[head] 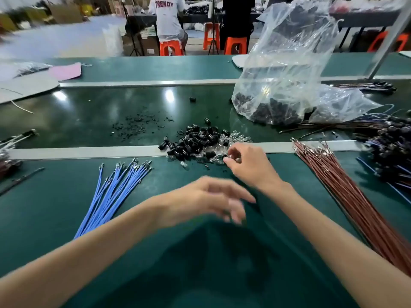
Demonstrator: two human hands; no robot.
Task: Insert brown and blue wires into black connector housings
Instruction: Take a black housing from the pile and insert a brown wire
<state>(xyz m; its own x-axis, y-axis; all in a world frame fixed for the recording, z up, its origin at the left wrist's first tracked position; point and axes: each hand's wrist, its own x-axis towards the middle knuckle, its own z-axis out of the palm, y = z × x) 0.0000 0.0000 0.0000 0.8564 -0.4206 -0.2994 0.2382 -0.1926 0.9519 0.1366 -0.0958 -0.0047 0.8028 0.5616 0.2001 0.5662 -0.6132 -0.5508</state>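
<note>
Green surface runs across the near view, with a silver rail dividing it from a darker glossy belt behind. Background is a workshop: a person in a white shirt sits on an orange stool with their back turned.

Blue wires lie fanned on the surface at left, metal terminals pointing toward the rail. Brown wires lie in a long bundle at right, terminals also at the far end. Black connector housings sit in a loose pile straddling the rail at centre, mixed with small clear parts. Tiny black scraps are scattered on the belt left of the pile. A clear plastic bag stands on the belt at right, more black housings in its bottom. Dark wired assemblies are heaped at the far right edge.

Right hand is at the near right edge of the pile, fingers curled down, fingertips touching small pieces there; cannot tell whether its grip actually has one.

Left hand hovers above the surface between the two wire bundles, blurred, fingers loose and drooping, grip relaxed, nothing visible in it. It touches neither bundle.
</note>
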